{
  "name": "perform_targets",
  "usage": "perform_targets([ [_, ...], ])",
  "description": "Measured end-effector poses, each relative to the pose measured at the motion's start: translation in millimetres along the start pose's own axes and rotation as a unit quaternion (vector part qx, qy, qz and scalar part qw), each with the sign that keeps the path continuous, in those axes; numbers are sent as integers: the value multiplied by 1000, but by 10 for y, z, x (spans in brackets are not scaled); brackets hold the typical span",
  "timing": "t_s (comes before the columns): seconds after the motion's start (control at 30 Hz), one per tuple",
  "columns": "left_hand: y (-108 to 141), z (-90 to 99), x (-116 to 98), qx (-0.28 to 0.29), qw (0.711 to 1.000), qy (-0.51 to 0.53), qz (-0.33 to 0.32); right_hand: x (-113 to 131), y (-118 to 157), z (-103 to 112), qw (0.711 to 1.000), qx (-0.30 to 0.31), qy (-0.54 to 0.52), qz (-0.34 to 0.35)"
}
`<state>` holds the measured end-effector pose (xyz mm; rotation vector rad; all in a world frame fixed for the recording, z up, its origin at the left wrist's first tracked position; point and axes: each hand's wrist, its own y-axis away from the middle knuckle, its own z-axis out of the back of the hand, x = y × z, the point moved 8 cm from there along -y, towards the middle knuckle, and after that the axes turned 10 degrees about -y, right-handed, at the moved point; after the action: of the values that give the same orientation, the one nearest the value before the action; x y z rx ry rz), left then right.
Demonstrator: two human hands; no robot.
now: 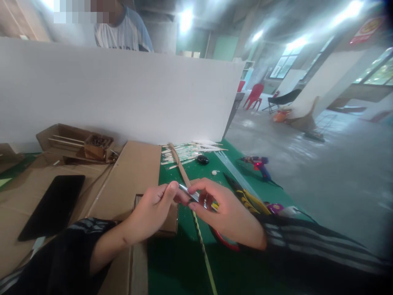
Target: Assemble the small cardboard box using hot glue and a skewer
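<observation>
My right hand [221,211] has its fingers bent around a shiny metal tool [194,195], which may be tweezers or a blade; its exact kind is unclear. Close beside it, my left hand [153,209] is closed, thumb pressed to the fingers at the tool's tip. What it pinches is too small to make out. Beneath both hands a long thin wooden strip [180,167] and a twisted yellowish-green strand [201,241] run across the green table surface [175,266]. A small cardboard box [168,223] lies partly behind my left wrist.
Left are a black phone-like slab [52,207], cardboard [115,188] and a box of small dark pieces [98,147]. Thin sticks [181,153], a black round object [202,159], pliers [242,196] and a glue gun [260,167] lie ahead and right. A person [123,30] is behind the white panel [123,90].
</observation>
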<state>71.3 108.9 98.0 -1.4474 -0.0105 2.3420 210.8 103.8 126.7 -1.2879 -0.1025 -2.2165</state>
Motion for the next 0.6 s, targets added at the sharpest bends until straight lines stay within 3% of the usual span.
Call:
perform_targets([
  [0.3, -3, -56, 31, 24, 998, 41, 31, 168, 34, 22, 989, -42, 23, 140],
  [0.43, 18, -77, 5, 42, 999, 8, 26, 236, 87, 18, 975, -50, 70, 204],
  [0.6, 20, -45, -62, 59, 996, -71, 2, 210, 119, 37, 972, -25, 131, 195],
])
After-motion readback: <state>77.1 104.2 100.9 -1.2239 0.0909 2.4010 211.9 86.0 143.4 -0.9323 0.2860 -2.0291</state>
